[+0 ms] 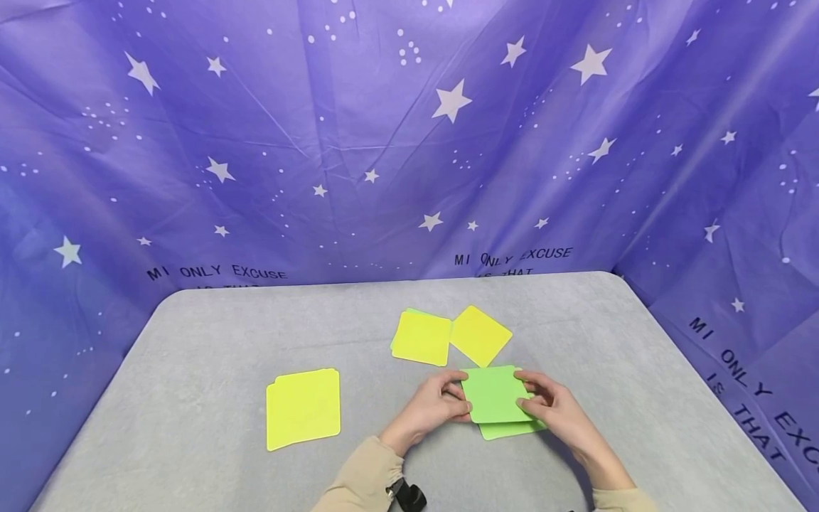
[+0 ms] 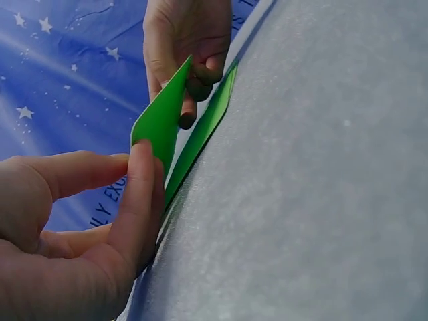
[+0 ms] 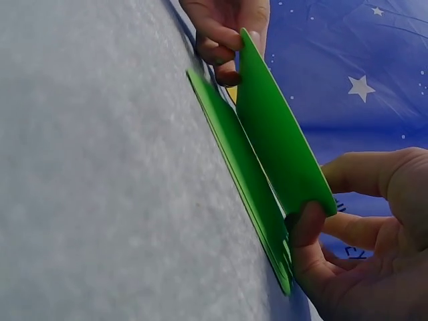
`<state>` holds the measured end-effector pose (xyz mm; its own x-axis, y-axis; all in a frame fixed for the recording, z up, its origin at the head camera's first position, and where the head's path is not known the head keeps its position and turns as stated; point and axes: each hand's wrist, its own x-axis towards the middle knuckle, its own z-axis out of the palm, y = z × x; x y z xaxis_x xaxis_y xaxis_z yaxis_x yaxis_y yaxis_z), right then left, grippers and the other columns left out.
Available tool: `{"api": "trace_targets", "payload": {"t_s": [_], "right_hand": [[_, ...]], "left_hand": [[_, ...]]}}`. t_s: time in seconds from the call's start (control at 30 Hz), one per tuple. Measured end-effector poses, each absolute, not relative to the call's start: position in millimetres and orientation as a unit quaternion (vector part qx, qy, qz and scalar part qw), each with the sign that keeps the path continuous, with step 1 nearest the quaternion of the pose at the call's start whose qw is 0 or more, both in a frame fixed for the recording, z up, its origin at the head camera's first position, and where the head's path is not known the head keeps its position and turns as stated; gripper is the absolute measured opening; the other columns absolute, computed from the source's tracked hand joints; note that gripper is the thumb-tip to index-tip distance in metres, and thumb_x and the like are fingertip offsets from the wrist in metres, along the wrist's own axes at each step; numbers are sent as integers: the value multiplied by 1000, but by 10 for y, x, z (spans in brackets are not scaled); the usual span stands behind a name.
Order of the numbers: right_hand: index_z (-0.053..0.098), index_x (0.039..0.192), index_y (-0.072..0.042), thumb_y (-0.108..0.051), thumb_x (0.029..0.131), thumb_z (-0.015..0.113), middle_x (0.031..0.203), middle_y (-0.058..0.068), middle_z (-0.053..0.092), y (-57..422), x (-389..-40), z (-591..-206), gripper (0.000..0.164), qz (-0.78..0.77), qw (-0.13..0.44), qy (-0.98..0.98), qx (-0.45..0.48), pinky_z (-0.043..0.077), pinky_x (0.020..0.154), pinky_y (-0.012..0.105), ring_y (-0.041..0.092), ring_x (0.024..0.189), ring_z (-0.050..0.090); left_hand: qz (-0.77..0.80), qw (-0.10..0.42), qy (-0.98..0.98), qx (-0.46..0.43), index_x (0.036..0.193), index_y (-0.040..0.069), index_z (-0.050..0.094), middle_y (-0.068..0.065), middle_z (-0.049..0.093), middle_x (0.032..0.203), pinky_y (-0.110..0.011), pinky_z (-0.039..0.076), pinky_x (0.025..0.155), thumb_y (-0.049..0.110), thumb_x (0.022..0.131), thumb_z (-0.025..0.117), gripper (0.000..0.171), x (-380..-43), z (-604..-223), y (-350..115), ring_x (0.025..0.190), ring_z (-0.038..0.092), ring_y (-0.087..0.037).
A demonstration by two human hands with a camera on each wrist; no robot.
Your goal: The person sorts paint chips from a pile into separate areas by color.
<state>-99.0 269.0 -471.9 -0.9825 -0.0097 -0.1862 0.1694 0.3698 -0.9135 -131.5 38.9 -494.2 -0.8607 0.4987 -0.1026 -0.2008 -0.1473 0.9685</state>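
A square green card (image 1: 494, 395) is pinched at its left edge by my left hand (image 1: 430, 409) and at its right edge by my right hand (image 1: 559, 409). It hovers just over a small green stack (image 1: 508, 431), which lies on the table and peeks out below and to the right. In the left wrist view the held card (image 2: 160, 120) is tilted, apart from the stack (image 2: 204, 134). The right wrist view also shows a gap between the raised card (image 3: 274, 127) and the slightly uneven stack (image 3: 234, 167).
Yellow squares (image 1: 303, 409) lie stacked at the left of the grey table (image 1: 211, 341). Behind the hands is a yellow-topped pile (image 1: 422, 338) with green peeking out, beside a turned yellow square (image 1: 481, 336). A purple starry cloth (image 1: 384, 128) hangs behind.
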Motion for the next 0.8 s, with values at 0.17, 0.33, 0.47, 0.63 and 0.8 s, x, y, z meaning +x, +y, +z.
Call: {"api": "trace_targets", "payload": {"t_s": [0.17, 0.33, 0.47, 0.63, 0.8], "right_hand": [[50, 133, 8, -3, 85, 69, 116, 18, 52, 2707, -973, -4717, 53, -526, 66, 847, 48, 44, 63, 23, 15, 80, 51], [54, 129, 7, -4, 84, 71, 106, 14, 54, 2729, -962, -4721, 49, -501, 52, 863, 44, 39, 58, 23, 14, 74, 44], [57, 126, 5, -4, 84, 71, 101, 12, 56, 2748, -967, -4723, 44, -497, 45, 865, 48, 38, 55, 23, 12, 70, 43], [59, 124, 4, -5, 85, 70, 100, 12, 57, 2746, -978, -4702, 41, -491, 36, 869, 46, 39, 56, 23, 13, 72, 45], [59, 124, 4, -6, 86, 69, 102, 12, 57, 2722, -1004, -4668, 41, -479, 37, 876, 45, 40, 59, 24, 16, 77, 46]], "left_hand": [[710, 246, 646, 135, 131, -12, 47, -13, 59, 87, -31, 57, 67, -11, 83, 60, 50, -1308, -4909, 389, 68, 65, -19], [640, 237, 711, 169, 129, -8, 51, -11, 65, 75, -28, 55, 58, -5, 87, 60, 42, -1318, -4873, 387, 58, 63, -19], [622, 243, 723, 179, 127, -6, 55, -9, 64, 74, -28, 54, 56, -4, 89, 59, 39, -1331, -4866, 394, 55, 59, -15], [630, 258, 709, 183, 125, -7, 56, -11, 65, 78, -31, 56, 57, -5, 89, 57, 36, -1343, -4853, 369, 60, 60, -16], [633, 253, 709, 180, 123, -6, 57, -13, 66, 82, -33, 56, 60, -5, 90, 55, 33, -1372, -4827, 275, 64, 61, -19]]}}
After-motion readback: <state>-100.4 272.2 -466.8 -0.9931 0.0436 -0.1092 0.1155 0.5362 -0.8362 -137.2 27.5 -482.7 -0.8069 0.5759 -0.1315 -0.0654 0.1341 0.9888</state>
